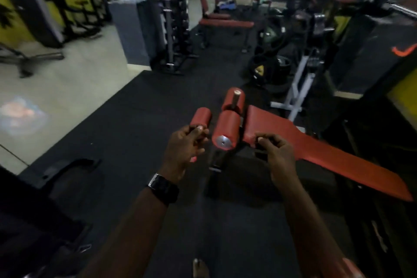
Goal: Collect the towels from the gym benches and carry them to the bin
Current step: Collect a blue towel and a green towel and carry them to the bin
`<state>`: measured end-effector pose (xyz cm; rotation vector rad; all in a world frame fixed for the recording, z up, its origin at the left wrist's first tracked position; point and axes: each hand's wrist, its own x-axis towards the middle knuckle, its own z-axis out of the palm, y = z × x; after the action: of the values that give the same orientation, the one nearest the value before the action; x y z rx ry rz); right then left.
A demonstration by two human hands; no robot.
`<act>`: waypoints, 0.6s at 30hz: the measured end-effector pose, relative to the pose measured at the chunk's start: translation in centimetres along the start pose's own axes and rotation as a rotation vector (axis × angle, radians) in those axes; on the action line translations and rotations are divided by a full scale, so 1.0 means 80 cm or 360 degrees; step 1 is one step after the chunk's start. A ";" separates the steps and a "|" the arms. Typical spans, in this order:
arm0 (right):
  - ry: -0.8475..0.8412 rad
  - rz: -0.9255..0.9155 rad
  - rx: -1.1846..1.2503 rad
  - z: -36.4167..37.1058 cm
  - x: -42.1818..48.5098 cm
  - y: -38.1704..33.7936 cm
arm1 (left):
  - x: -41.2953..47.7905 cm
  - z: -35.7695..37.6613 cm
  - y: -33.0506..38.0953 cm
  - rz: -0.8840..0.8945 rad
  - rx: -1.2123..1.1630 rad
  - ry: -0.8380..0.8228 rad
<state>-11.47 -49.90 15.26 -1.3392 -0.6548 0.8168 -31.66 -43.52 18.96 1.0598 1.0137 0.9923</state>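
Towel [226, 5], a blue crumpled cloth, lies far off in the upper centre of the frame among red benches [225, 23]. Its long side runs roughly left to right, and blur hides more. Left hand [184, 149] and right hand [278, 156] curl their fingers before a red decline bench [327, 156]; I cannot tell if they hold anything.

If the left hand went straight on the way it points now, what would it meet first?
Probably the small red roller pad just beyond the left hand; the two overlap at the pad's near end in this view. Depth is unclear, so the hand may be above it.
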 end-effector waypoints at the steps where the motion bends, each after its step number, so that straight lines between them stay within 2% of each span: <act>1: -0.0015 0.0002 0.0017 0.025 0.025 0.000 | 0.024 -0.015 0.012 0.0013 0.0001 0.0046; 7: -0.0204 -0.0042 0.0065 0.198 0.185 -0.012 | 0.186 -0.098 0.086 0.0076 -0.0001 0.0241; 12: -0.0358 -0.0024 0.0079 0.323 0.280 0.007 | 0.308 -0.162 0.107 0.0084 -0.0075 0.0328; 18: -0.0262 -0.0060 0.0130 0.460 0.428 0.030 | 0.496 -0.239 0.129 0.0122 -0.0078 0.0351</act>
<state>-21.98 -0.67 16.19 -1.1911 -0.7652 0.9201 -42.32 0.45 19.24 0.9696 1.1275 1.2108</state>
